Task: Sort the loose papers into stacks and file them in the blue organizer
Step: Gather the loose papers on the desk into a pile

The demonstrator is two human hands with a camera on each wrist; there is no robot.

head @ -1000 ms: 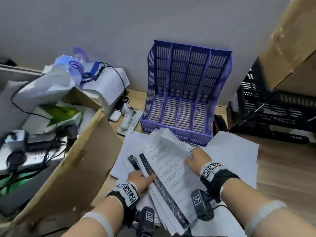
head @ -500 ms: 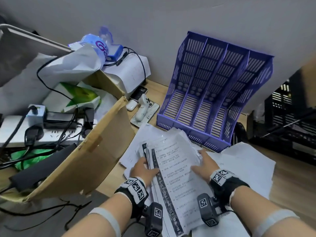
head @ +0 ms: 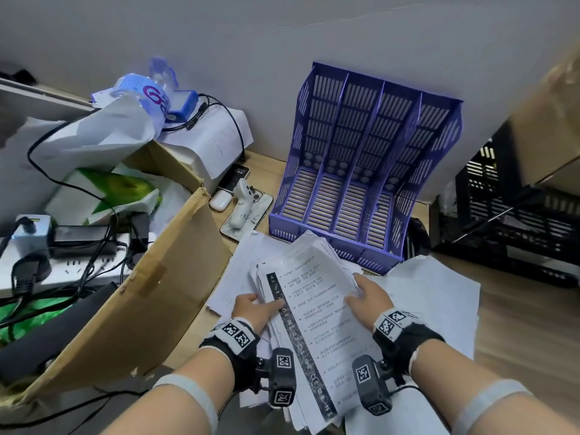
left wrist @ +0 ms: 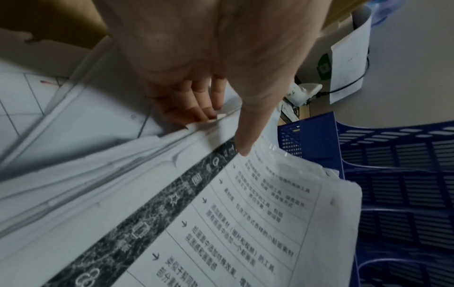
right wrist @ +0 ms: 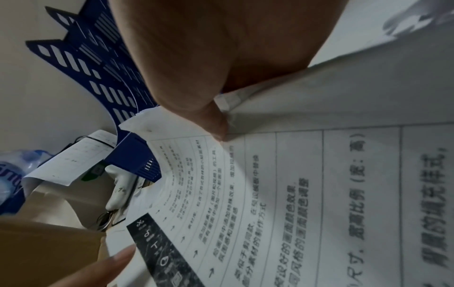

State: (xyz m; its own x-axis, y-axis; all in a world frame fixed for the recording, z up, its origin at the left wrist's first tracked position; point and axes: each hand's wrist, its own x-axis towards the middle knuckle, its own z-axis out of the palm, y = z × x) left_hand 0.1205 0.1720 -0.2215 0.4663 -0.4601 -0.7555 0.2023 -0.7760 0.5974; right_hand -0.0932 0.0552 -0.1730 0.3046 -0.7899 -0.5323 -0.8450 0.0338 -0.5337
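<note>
Left wrist view, fingers (left wrist: 196,103) curled under paper stack (left wrist: 245,223)

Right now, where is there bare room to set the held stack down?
Free: all the blue organizer slots, and bare wood on the desk between the loose sheets and black crate. Crowded: the left, with cardboard box, cables, phone. Both left hand and right hand grip the paper stack.

I see matt printed paper sheets (head: 317,309) — at my 12 o'clock a slotted blue plastic organizer (head: 364,171), smooth; rough brown cardboard box (head: 150,293), wood-grain worktop (head: 527,334).
</note>
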